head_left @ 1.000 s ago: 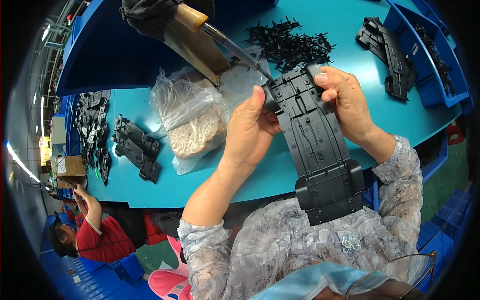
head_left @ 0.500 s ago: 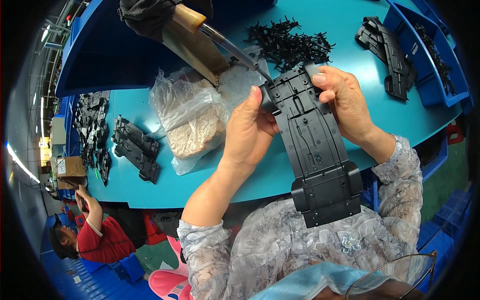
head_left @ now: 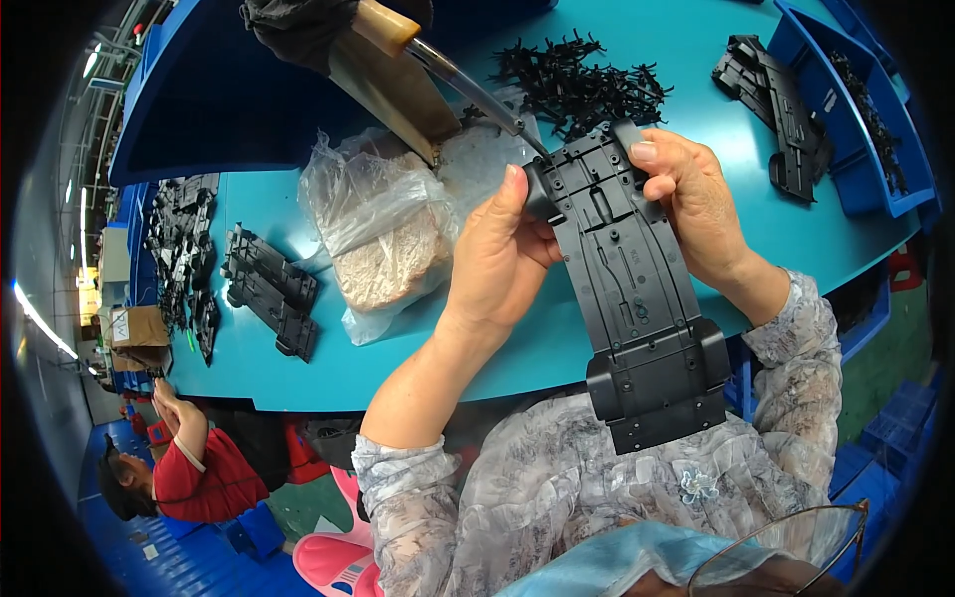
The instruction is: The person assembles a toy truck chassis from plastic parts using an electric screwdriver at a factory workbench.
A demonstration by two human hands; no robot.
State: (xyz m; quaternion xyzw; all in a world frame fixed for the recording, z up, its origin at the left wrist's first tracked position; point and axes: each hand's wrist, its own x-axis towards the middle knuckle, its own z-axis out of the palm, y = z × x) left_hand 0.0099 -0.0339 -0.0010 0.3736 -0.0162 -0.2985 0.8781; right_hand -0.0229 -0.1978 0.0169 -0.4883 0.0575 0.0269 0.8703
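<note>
Between my two hands is a black plastic toy-car chassis (head_left: 637, 279), tilted, its far end raised over the table and its near end close to my body. My left hand (head_left: 497, 259) grips the far left corner by the wheel arch, thumb on top. The far right wheel arch is pinched by my right hand (head_left: 696, 204), fingers curled. A soldering iron (head_left: 468, 80) with a wooden handle slants down from the upper left. Its dark tip meets or nearly meets the chassis's far left corner; contact is too small to tell.
Behind the chassis lies a heap of small black parts (head_left: 587, 85). A plastic-wrapped pale block (head_left: 388, 249) sits left of my hands. More chassis lie to the left (head_left: 269, 294) and right (head_left: 771, 119), beside a blue bin (head_left: 846, 149). Another person (head_left: 209, 468) sits at left.
The chassis and both hands appear slightly further right, and the soldering iron shifts about as much in the picture. My grip looks the same. The other person's hands have moved slightly.
</note>
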